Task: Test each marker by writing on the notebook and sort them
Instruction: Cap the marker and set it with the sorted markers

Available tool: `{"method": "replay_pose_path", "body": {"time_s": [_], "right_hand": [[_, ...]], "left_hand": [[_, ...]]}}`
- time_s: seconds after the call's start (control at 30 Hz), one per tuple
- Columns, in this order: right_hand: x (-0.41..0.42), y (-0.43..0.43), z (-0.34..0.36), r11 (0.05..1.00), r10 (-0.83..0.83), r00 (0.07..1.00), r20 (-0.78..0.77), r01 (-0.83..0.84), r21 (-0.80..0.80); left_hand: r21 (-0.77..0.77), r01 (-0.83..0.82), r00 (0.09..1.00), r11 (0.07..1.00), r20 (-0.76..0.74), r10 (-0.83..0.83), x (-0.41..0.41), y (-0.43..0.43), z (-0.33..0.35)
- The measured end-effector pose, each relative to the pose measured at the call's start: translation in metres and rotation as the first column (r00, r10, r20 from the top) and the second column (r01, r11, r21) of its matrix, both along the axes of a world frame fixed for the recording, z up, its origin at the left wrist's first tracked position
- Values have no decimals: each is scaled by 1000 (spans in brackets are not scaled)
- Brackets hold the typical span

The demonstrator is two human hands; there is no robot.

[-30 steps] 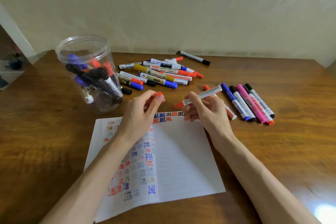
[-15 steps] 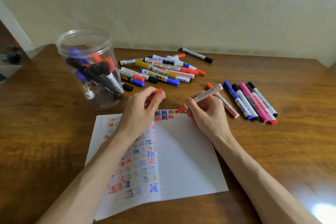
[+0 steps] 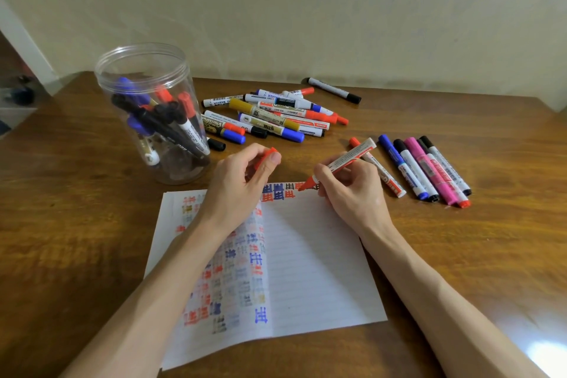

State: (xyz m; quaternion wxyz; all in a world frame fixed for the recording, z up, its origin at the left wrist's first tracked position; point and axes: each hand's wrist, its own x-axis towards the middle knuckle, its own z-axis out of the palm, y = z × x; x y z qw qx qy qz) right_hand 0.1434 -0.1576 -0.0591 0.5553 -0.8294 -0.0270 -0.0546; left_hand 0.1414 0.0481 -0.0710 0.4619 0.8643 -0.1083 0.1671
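Observation:
An open notebook [image 3: 319, 261] lies on the wooden table, its left page and top edge covered with coloured test marks. My right hand [image 3: 352, 190] grips an uncapped red marker [image 3: 343, 161] with its tip touching the top edge of the right page. My left hand [image 3: 236, 184] rests on the notebook's top left and pinches the marker's red cap [image 3: 266, 156]. A loose pile of markers [image 3: 273, 115] lies behind the notebook. A row of sorted markers [image 3: 426, 169] lies to the right of my right hand.
A clear plastic jar [image 3: 147, 70] holding several markers stands at the left, behind the notebook. One black-capped marker [image 3: 334, 89] lies alone near the wall. The wall runs along the table's far edge.
My right hand has lowered the red marker from above the table until its tip meets the notebook's top edge. My left hand keeps hold of the cap.

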Motion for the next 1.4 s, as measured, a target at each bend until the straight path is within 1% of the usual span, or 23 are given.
{"method": "replay_pose_path", "body": {"time_s": [0.3,0.4,0.6,0.87,1.0,1.2,1.4], "right_hand": [[-1,1,-3,996,38,998,51,-33,-88],[0,1,-4,994,8,998,65,-1,-109],[0,-1,-3,999,4,999,50,-1,-48],[-3,1,-3,994,53,996,67,-47,-99],[-4,3,-3,992,1,994,113,14,-127],[-1,0,-5,998,-4,999,50,7,-62],[-4,3,-3,994,46,998,51,-40,-97]], "left_hand": [[22,-12,1000,1000,-15,12,-1,0,1],[21,-9,1000,1000,-16,10,-1,0,0],[19,-5,1000,1000,-28,6,-1,0,0],[26,-2,1000,1000,-28,3,0,0,0],[31,0,1000,1000,-26,1,0,1,0],[37,0,1000,999,-23,1,0,1,-1],[43,5,1000,999,-20,-4,1,1,-2]]}}
